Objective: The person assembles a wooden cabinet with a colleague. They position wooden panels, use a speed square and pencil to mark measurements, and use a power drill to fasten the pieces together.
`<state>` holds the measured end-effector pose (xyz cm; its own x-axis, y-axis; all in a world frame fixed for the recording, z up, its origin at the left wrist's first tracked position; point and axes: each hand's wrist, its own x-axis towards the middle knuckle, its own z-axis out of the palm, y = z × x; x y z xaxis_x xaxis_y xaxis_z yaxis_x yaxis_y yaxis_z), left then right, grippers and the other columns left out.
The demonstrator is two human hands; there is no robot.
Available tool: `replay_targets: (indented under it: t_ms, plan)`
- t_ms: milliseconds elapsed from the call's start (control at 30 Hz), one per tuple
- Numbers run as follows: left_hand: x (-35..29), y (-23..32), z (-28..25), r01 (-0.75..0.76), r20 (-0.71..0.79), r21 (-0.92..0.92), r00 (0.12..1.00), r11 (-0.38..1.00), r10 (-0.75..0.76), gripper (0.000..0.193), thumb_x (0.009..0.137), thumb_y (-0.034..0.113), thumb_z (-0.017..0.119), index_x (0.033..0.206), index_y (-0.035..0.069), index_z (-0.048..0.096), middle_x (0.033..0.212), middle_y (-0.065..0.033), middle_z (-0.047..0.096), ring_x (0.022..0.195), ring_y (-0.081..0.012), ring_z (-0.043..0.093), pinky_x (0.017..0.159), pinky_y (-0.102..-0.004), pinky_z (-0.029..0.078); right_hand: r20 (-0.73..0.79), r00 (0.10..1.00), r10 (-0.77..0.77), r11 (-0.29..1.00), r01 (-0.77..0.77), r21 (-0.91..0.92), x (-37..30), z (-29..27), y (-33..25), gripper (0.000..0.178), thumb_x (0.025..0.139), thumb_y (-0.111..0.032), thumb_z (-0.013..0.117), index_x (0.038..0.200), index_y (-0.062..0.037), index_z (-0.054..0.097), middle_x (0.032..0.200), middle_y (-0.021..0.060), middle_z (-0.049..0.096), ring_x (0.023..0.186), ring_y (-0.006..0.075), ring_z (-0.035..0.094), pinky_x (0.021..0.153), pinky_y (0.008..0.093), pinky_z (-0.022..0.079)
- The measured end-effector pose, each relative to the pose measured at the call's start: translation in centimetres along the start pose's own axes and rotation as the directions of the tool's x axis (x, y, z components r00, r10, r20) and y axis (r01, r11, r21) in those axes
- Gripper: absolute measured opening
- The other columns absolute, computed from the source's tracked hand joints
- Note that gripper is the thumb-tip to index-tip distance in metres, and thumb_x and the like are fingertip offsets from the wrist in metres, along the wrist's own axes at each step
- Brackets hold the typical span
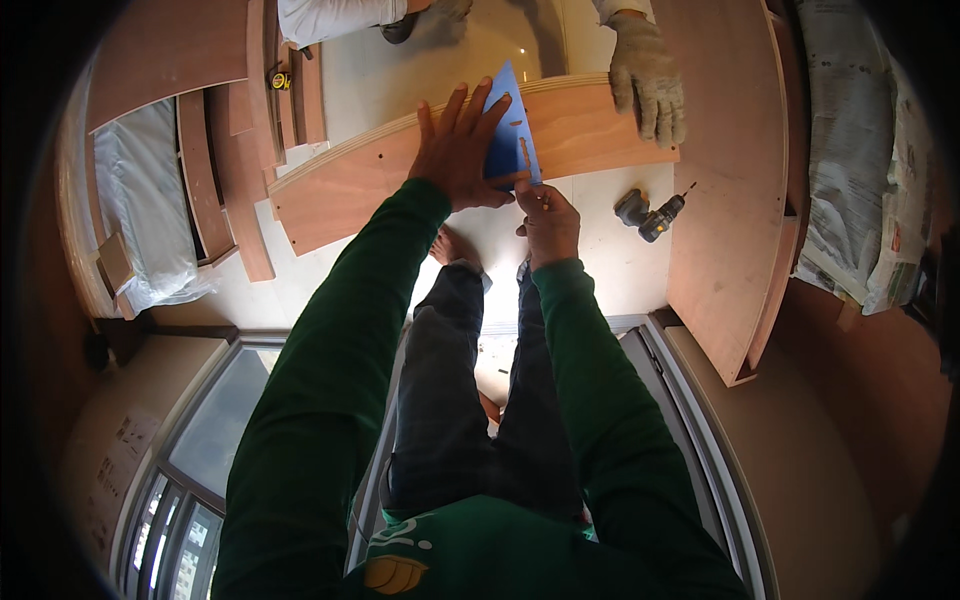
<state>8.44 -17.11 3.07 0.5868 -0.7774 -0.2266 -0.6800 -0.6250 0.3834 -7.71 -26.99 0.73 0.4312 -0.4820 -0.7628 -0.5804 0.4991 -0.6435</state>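
Right hand [548, 222]: fingers pinched around a small slim item, likely a pencil, at the lower edge of the blue template [510, 135]. Template: flat blue plastic, roughly triangular, with slots and holes; lies on the plywood board [350, 185]. Left hand [460, 150]: fingers spread flat, pressing template onto board. Board: long, light wood, pale edge. Cordless drill [650, 215] on the floor [590, 260], right. Far end: co-worker's gloved hand [648, 80] rests on board.

Bright blue plastic template [512, 135] on a reddish-brown wooden board [360, 185] with pale edge. Dark green sleeves [340, 340], a grey knitted glove [648, 75], pale cream floor [590, 250], black drill [650, 215].
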Motion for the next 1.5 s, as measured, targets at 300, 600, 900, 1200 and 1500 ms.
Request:
replay_targets:
  t_ms: [300,600,900,1200,1500]
  plan:
    - [-0.2,-0.2,0.0,-0.025,-0.033,0.027,0.999,0.999,0.026,0.129,0.054,0.055,0.092,0.161,0.018,0.031,0.169,-0.0162,0.023,0.155,-0.0419,0.02,0.117,-0.0762,0.012,-0.031,0.995,-0.094,0.966,0.084,-0.243,0.3,-0.4,0.4,0.044,0.086,-0.058,0.077,0.091,-0.0144,0.08,0.055,-0.0029,0.061,0.048,0.0118,0.06,0.059,0.0287,0.045]
    - [-0.6,-0.5,0.3,-0.035,-0.04,0.012,0.999,0.999,0.036,0.128,0.055,0.054,0.092,0.16,0.017,0.032,0.168,-0.0161,0.023,0.156,-0.0406,0.02,0.117,-0.0771,0.014,-0.044,0.998,-0.052,0.995,0.048,-0.091,-0.7,0.6,-0.4,0.032,0.089,-0.033,0.084,0.089,-0.0024,0.073,0.066,-0.0029,0.053,0.054,0.0072,0.048,0.052,0.0246,0.045]
    - [-0.6,-0.4,-0.2,-0.021,-0.006,-0.019,1.0,1.0,0.021,0.13,0.053,0.047,0.094,0.162,0.018,0.029,0.17,-0.0127,0.019,0.157,-0.0377,0.018,0.119,-0.0754,0.014,-0.095,0.992,-0.086,0.993,0.077,-0.093,-0.2,0.7,0.5,0.041,0.084,-0.045,0.084,0.093,-0.0047,0.078,0.056,-0.0001,0.057,0.047,0.0118,0.056,0.054,0.0283,0.044]
    - [-0.6,-0.7,0.1,-0.022,0.0,-0.042,1.0,0.999,0.022,0.138,0.047,0.053,0.098,0.162,0.02,0.028,0.171,-0.0111,0.018,0.157,-0.0381,0.017,0.12,-0.0743,0.01,-0.109,0.991,-0.082,0.997,0.083,0.003,-0.6,1.1,0.4,0.038,0.087,-0.038,0.085,0.092,-0.0012,0.075,0.062,-0.0016,0.053,0.05,0.01,0.05,0.05,0.0274,0.044]
    - [0.1,-0.8,-0.4,-0.013,0.018,-0.022,1.0,1.0,0.013,0.138,0.046,0.056,0.097,0.161,0.02,0.029,0.17,-0.0131,0.021,0.157,-0.0377,0.018,0.119,-0.0746,0.013,-0.029,0.997,-0.074,0.991,0.076,0.106,-0.5,0.9,-0.1,0.034,0.089,-0.032,0.084,0.095,-0.0004,0.074,0.067,-0.0034,0.056,0.057,0.0067,0.05,0.051,0.025,0.042]
